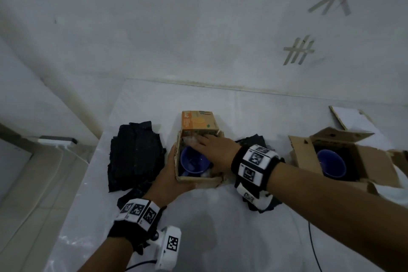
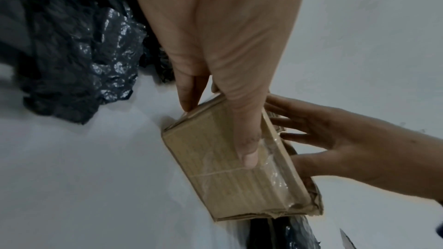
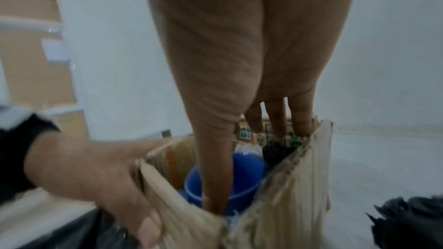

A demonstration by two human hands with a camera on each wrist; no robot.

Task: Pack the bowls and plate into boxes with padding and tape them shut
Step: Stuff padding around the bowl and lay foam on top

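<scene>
A small cardboard box (image 1: 198, 180) stands mid-table with a blue bowl (image 1: 192, 162) inside and its orange printed flap (image 1: 198, 122) upright at the far side. My left hand (image 1: 174, 172) grips the box's near-left corner, thumb lying along the front wall (image 2: 235, 168). My right hand (image 1: 205, 142) reaches into the box from the right with straight, spread fingers on pale crumpled padding (image 1: 189, 139) at the far end. Its thumb (image 3: 213, 186) goes down beside the bowl (image 3: 249, 168). A second open box (image 1: 371, 161) at right holds another blue bowl (image 1: 331, 162).
A pile of black bubble wrap (image 1: 134, 152) lies left of the small box, with more (image 1: 260, 205) under my right wrist. A flat board (image 1: 351, 118) lies at the back right. A dark cable (image 1: 313, 247) runs near the front. The table's left edge drops to the floor.
</scene>
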